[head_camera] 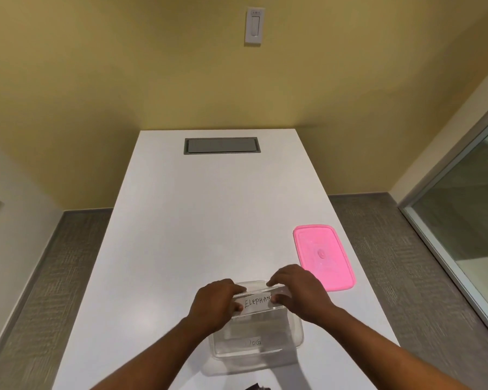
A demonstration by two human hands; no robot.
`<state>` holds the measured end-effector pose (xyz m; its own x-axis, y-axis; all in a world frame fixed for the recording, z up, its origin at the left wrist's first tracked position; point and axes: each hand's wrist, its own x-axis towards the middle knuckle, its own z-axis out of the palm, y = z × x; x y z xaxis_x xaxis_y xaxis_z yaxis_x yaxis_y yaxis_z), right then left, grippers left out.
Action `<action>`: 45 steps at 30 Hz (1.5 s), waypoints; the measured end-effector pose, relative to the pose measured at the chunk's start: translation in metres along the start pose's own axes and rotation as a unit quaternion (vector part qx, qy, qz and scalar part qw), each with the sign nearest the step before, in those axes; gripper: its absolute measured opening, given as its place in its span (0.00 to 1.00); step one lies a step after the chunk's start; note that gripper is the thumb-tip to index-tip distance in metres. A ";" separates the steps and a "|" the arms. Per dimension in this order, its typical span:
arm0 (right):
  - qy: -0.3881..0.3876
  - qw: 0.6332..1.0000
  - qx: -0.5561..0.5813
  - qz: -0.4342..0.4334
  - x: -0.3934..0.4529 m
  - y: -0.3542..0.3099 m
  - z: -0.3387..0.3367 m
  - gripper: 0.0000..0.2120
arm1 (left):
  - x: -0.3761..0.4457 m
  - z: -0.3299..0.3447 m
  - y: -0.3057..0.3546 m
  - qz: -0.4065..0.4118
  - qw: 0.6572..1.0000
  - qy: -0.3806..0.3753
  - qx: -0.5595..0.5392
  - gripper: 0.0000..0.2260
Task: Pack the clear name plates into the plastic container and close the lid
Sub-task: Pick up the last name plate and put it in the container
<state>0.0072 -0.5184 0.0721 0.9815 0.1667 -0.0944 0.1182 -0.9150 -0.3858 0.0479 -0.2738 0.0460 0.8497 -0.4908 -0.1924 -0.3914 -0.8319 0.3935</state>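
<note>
Currently both hands hold 1 clear acrylic name plate lettered "ELEPHANT" (258,301) over the far end of the clear rectangular plastic container (295,337), which sits on the white bench (209,215) close to the person. Left hand (216,301) pinches the plate's left end, thumb in front and fingers over the top; right hand (296,291) pinches the right end the same way. Each grip is narrow and closed on the plate.

A second plate marked "DOG" (254,342) already lies inside the container near its near wall; possibly another beneath, hard to tell through the clear plastic.

Pink rectangular plastic lid (323,257) lies flat on the bench, beside and beyond the container on the right, just behind the right hand.

Judgement: step in hand is lowering this plate in. Best done level, long edge parallel to the container's long wall, ends released together so it does not tip or ride on the rim. Lid comes after.
</note>
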 end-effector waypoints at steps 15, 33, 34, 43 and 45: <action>-0.135 0.987 -0.087 0.018 -0.021 0.004 0.067 0.19 | -0.037 0.059 -0.007 0.003 0.998 -0.059 0.033 0.20; -0.170 0.981 -0.088 0.026 -0.031 0.016 0.094 0.17 | -0.040 0.075 -0.006 0.002 0.994 -0.088 0.066 0.17; -0.169 0.981 -0.090 0.025 -0.031 0.017 0.094 0.16 | -0.040 0.076 -0.007 0.002 0.994 -0.088 0.068 0.17; -0.158 0.983 -0.092 0.013 -0.032 0.017 0.100 0.12 | -0.040 0.081 -0.011 -0.009 0.995 -0.083 0.059 0.12; -0.156 0.983 -0.092 0.011 -0.032 0.018 0.101 0.13 | -0.040 0.080 -0.010 -0.012 0.995 -0.085 0.060 0.12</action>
<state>-0.0372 -0.5029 -0.0247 0.8933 0.2248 -0.3892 0.1508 -0.9656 -0.2116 -0.0107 -0.2667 -0.0222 0.7919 -0.4978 -0.3536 -0.4190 -0.8643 0.2784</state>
